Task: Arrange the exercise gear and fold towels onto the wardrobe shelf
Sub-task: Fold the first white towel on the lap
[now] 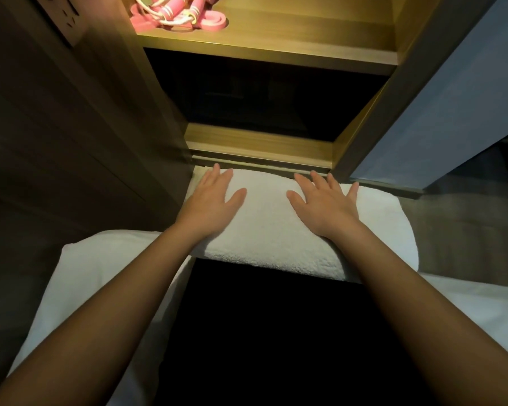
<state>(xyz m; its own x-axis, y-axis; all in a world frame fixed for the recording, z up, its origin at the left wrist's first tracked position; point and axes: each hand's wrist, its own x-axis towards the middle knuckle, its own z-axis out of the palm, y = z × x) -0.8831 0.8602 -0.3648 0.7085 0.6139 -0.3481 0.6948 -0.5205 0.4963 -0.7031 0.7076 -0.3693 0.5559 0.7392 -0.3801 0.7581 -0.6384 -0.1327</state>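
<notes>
Left grip [214, 197] and right grip [326, 203] lie spread flat, palms down, on the folded towel [264, 230], clasping nothing.

I have the wardrobe [261, 142] open at 12 o'clock, its lit shelf [276, 36] up and well beyond my grips, and the bed [100, 273] from 6 to 8 o'clock. The towel lies just short of the wardrobe's bottom rail, its long axis running 9 to 3 o'clock, broadside to the opening. My left grip covers its 9 o'clock end. The right sits nearer the middle, leaving the 3 o'clock end unsupported, so I judge the right should shift outward before lifting. The pink skipping rope [170, 10] and band [214, 23] lie at the shelf's 11 o'clock corner.
</notes>
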